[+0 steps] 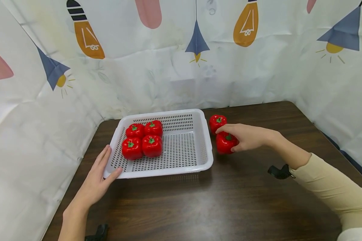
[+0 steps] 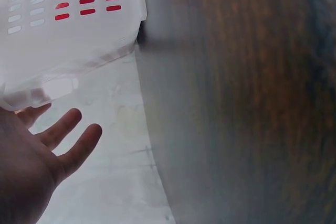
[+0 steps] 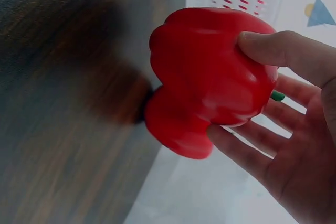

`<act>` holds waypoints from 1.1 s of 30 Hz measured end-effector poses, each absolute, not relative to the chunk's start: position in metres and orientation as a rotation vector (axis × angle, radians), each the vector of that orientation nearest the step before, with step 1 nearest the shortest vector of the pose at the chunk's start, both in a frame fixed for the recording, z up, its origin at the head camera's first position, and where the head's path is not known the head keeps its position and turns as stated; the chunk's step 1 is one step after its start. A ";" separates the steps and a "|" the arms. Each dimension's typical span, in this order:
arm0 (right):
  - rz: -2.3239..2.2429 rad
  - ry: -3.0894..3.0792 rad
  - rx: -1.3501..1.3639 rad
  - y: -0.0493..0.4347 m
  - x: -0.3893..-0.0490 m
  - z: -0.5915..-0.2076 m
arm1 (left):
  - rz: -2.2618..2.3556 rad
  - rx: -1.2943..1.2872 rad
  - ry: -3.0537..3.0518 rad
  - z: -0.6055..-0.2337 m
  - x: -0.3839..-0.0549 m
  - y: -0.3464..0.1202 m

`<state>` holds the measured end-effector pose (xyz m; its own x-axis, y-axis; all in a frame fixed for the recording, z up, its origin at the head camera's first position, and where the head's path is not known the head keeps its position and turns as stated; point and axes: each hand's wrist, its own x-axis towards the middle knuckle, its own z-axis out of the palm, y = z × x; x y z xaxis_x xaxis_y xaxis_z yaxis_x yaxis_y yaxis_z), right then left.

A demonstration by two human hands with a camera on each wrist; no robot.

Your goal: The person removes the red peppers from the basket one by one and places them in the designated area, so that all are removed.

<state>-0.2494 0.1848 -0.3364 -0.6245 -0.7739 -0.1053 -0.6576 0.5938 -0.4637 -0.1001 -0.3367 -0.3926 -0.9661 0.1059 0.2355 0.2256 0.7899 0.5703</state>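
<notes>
The right hand [image 1: 248, 136] held a red pepper [image 1: 224, 144] between thumb and fingertips, spread about as wide as the pepper itself, just off the right edge of the white basket [image 1: 166, 172]; whether it had left the worktop [image 1: 181, 207] could not be told. This looked like the pick-up step, and the next move seemed to call for a firm hold and a straight lift. The second pepper [image 1: 216, 121] stood close behind, toward the worktop's far edge, in the fingers' way; the basket's raised right rim was another obstacle. The left hand [image 1: 92, 184], fingers extended, touched the basket's near-left corner. Four peppers [image 1: 132, 149] sat in its left half. Beyond the far edge hung a printed cloth [image 1: 132, 77].
</notes>
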 end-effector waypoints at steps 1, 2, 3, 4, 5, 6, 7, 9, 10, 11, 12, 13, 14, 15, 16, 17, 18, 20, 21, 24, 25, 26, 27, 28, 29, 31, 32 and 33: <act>-0.564 2.530 -1.166 0.185 -0.249 -0.338 | -0.921 -0.262 -2.790 -0.393 -0.100 -0.337; -0.570 2.529 -1.159 0.185 -0.249 -0.340 | -0.919 -0.264 -2.791 -0.393 -0.100 -0.337; -0.574 2.530 -1.154 0.186 -0.249 -0.342 | -0.918 -0.266 -2.791 -0.392 -0.100 -0.337; -0.576 2.528 -1.149 0.186 -0.250 -0.343 | -0.916 -0.266 -2.791 -0.393 -0.100 -0.337; -0.580 2.523 -1.149 0.186 -0.250 -0.345 | -0.915 -0.267 -2.790 -0.393 -0.100 -0.337; -0.582 2.520 -1.148 0.186 -0.250 -0.347 | -0.914 -0.268 -2.789 -0.393 -0.100 -0.337; -0.585 2.517 -1.147 0.186 -0.250 -0.348 | -0.915 -0.269 -2.789 -0.393 -0.100 -0.337; -0.595 2.522 -1.152 0.186 -0.251 -0.351 | -0.919 -0.271 -2.786 -0.393 -0.100 -0.337; -0.601 2.526 -1.162 0.186 -0.252 -0.352 | -0.921 -0.271 -2.785 -0.393 -0.100 -0.337; -0.606 2.533 -1.171 0.186 -0.252 -0.354 | -0.924 -0.271 -2.785 -0.393 -0.100 -0.337; -0.613 2.542 -1.181 0.186 -0.253 -0.354 | -0.925 -0.270 -2.785 -0.393 -0.099 -0.337; -0.616 2.553 -1.193 0.185 -0.253 -0.355 | -0.926 -0.271 -2.786 -0.393 -0.099 -0.337; -0.620 2.566 -1.202 0.185 -0.254 -0.356 | -0.922 -0.270 -2.788 -0.393 -0.099 -0.337; -0.621 2.580 -1.212 0.185 -0.255 -0.357 | -0.919 -0.269 -2.790 -0.393 -0.100 -0.337; -0.623 2.594 -1.213 0.185 -0.255 -0.357 | -0.915 -0.269 -2.791 -0.393 -0.100 -0.337; -0.622 2.608 -1.215 0.184 -0.256 -0.357 | -0.913 -0.267 -2.793 -0.393 -0.100 -0.337; -0.621 2.620 -1.218 0.184 -0.257 -0.358 | -0.913 -0.267 -2.793 -0.392 -0.100 -0.336; -0.625 2.641 -1.217 0.183 -0.258 -0.358 | -0.909 -0.265 -2.795 -0.392 -0.101 -0.336; -0.625 2.647 -1.218 0.182 -0.259 -0.358 | -0.912 -0.265 -2.795 -0.392 -0.101 -0.336; -0.635 2.654 -1.218 0.181 -0.260 -0.358 | -0.922 -0.260 -2.795 -0.392 -0.100 -0.336; -0.642 2.655 -1.220 0.180 -0.260 -0.358 | -0.924 -0.258 -2.796 -0.392 -0.100 -0.336; -0.646 2.655 -1.223 0.180 -0.261 -0.358 | -0.924 -0.254 -2.798 -0.391 -0.100 -0.336; -0.648 2.658 -1.226 0.180 -0.261 -0.359 | -0.928 -0.253 -2.798 -0.392 -0.100 -0.336; -0.650 2.660 -1.229 0.180 -0.261 -0.359 | -0.931 -0.251 -2.799 -0.392 -0.099 -0.336; -0.652 2.663 -1.231 0.180 -0.262 -0.359 | -0.931 -0.249 -2.799 -0.392 -0.099 -0.336; -0.654 2.669 -1.238 0.180 -0.262 -0.360 | -0.934 -0.248 -2.800 -0.392 -0.100 -0.336; -0.653 2.670 -1.241 0.180 -0.262 -0.360 | -0.934 -0.247 -2.800 -0.392 -0.100 -0.336; -0.652 2.672 -1.244 0.180 -0.263 -0.360 | -0.935 -0.247 -2.800 -0.392 -0.100 -0.336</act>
<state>-0.2628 0.1799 -0.3601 -0.6541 -0.7532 0.0690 -0.7004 0.5687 -0.4313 -0.0996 -0.3361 -0.3919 -0.9702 0.1003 0.2206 0.2128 0.7884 0.5773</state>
